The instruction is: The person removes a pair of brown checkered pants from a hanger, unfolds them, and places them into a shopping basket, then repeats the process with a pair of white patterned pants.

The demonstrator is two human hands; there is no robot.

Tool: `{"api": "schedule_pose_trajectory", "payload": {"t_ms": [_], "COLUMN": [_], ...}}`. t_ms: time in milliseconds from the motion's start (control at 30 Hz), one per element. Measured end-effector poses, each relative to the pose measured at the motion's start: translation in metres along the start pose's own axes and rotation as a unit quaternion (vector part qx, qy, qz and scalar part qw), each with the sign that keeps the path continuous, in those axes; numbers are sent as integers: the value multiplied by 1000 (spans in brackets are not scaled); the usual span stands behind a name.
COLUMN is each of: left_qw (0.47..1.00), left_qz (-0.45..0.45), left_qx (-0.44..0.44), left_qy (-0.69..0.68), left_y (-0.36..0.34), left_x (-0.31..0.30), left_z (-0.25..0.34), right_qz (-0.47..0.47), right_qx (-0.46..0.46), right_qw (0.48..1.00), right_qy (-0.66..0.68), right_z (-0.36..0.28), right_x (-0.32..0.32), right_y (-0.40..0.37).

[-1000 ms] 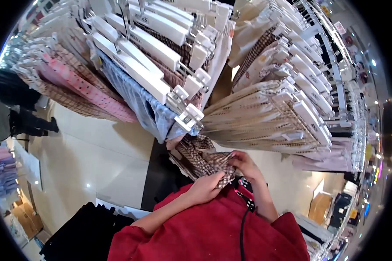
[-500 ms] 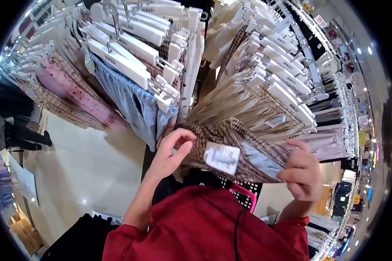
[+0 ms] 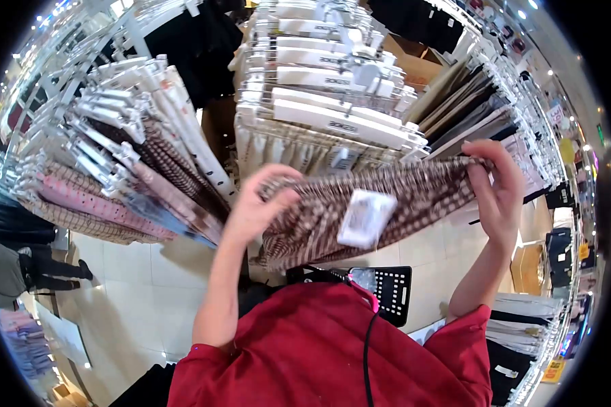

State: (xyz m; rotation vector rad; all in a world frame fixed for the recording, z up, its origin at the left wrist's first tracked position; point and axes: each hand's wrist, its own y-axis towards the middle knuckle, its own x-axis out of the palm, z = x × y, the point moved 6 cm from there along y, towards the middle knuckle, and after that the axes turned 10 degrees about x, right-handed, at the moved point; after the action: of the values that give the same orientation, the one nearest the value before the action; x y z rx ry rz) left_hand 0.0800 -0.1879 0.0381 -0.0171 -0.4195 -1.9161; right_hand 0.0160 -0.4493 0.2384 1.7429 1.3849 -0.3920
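Observation:
A brown checked garment (image 3: 428, 197) is stretched sideways in front of my chest, its gathered waistband along the top. My left hand (image 3: 261, 203) pinches its left end with thumb and fingers. At the upper right corner my right hand (image 3: 499, 190) grips the waistband. A white tag (image 3: 366, 218) hangs on the front of the cloth. Just beyond the garment hang beige garments (image 3: 299, 150) on white hangers (image 3: 339, 122).
On the left, a rack holds pink garments (image 3: 98, 207) and other checked ones. Below the held cloth is a black basket (image 3: 394, 288) with a pink handle. A person (image 3: 10, 264) stands at the far left. Cardboard boxes (image 3: 414, 64) sit behind the hangers.
The garment has been raised and spread wider, and my right hand has moved up and right. The view has turned, so the beige garments now hang straight ahead.

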Motion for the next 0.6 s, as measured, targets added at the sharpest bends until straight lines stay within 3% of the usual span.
{"api": "schedule_pose_trajectory", "payload": {"t_ms": [33, 100, 133, 167, 200, 267, 300, 333, 400, 600], "left_qw": [972, 996, 971, 960, 947, 966, 974, 956, 950, 940], "left_qz": [17, 54, 38, 28, 18, 70, 74, 74, 86, 85], "left_qx": [142, 44, 136, 159, 181, 139, 123, 165, 174, 191], "left_qy": [187, 63, 194, 230, 267, 208, 177, 230, 245, 268], "left_y": [12, 20, 29, 37, 43, 51, 54, 58, 61, 59], "left_x": [-9, -13, -8, -5, -2, -3, 1, 3, 3, 0], "left_z": [24, 41, 65, 76, 87, 99, 108, 119, 131, 165], "right_qz": [-7, -10, -4, 3, 11, 27, 6, -27, -32, 44], "right_qx": [23, 11, -23, -58, -45, -19, 35, 75, 84, 79], "right_qw": [1000, 999, 996, 990, 998, 993, 990, 984, 961, 955], "right_qy": [-7, -51, -88, -126, -48, 110, 136, 160, 263, 282], "right_z": [21, 47, 53, 58, 69, 89, 100, 94, 103, 71], "right_x": [-3, -5, -5, -3, -4, -4, -4, -4, -5, -16], "right_y": [4, 10, 13, 16, 22, 33, 38, 42, 49, 49]}}
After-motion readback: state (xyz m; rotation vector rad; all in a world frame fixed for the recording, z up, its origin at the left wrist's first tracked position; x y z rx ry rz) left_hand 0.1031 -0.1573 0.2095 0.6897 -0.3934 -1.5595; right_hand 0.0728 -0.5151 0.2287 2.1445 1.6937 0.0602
